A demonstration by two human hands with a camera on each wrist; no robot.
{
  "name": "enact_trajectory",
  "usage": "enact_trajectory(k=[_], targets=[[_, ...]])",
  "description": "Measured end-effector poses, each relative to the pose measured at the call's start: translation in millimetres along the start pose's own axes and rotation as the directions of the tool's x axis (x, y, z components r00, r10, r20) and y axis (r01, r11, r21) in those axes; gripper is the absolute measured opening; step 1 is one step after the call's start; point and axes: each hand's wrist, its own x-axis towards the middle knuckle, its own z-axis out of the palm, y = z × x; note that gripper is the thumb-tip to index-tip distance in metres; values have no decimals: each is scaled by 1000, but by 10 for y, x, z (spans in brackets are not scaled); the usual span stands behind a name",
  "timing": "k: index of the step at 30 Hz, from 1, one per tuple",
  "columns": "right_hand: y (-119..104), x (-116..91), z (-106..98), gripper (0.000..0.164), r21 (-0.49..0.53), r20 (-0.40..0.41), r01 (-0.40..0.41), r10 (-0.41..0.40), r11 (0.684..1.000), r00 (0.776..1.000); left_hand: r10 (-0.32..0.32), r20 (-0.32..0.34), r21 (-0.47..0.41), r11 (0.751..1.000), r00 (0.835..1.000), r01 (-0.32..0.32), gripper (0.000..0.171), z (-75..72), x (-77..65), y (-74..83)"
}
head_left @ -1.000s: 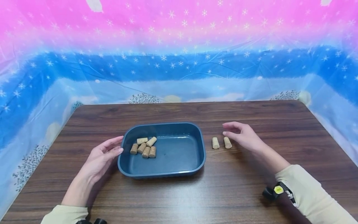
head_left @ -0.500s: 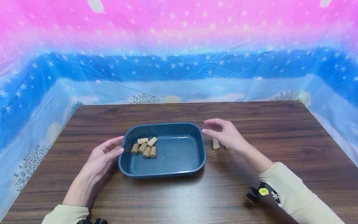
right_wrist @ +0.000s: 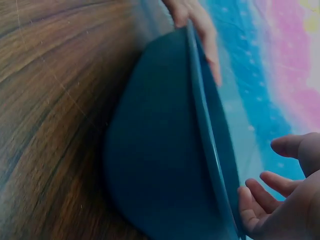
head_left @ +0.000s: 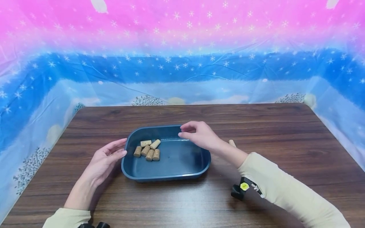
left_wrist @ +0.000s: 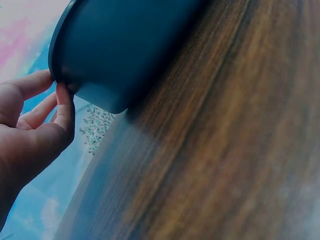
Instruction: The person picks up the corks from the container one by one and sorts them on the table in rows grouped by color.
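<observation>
Presently, the left hand (head_left: pixel 101 164), fingers parted, is touching the tray (head_left: pixel 174 166) at nine o'clock; six corks (head_left: pixel 145 150), probably light, firm, best pinched mid-barrel, are lying inside toward nine, another cork (head_left: pixel 232 143) outside at three; the right hand (head_left: pixel 201 136), fingertips apart, is hovering at two.

bright glare on the table (head_left: pixel 185 202), dim, soft wrist views

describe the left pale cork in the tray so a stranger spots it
On the brown table sits a dark blue tray, with a cluster of six corks towards its left end. At the back of that cluster, look for the pale cork lying parallel to the tray's far wall; the pale neighbour on its right slants.
</observation>
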Motion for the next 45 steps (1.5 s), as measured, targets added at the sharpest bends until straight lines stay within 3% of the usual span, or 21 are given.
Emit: enact_trajectory(k=[8, 13, 27, 40, 45], targets=[[-157, 138, 298, 34, -25, 63, -95, 97, 995, 993, -11, -6, 25, 1000, 1000, 11, 41, 10, 8, 4], [-200, 217, 445, 34, -55, 75, -110, 114, 992, 991, -21, -17, 53, 998, 1000, 22, 48, 2, 8, 5], [-253, 407, 809, 39, -27, -37, -210, 209, 977, 977, -34, -13, 45, 998, 999, 34, 50, -2, -1, 19], [-209, 444, 953, 39, -74, -122, -217, 207, 973, 971, -15, 3, 35, 999, 1000, 15, 46, -3, 10, 8], [-210, 464, 1015, 38, -103, -144, -233, 217, 967, 966, -30, -10, 53, 998, 1000, 30, 51, -5, 2, 6]])
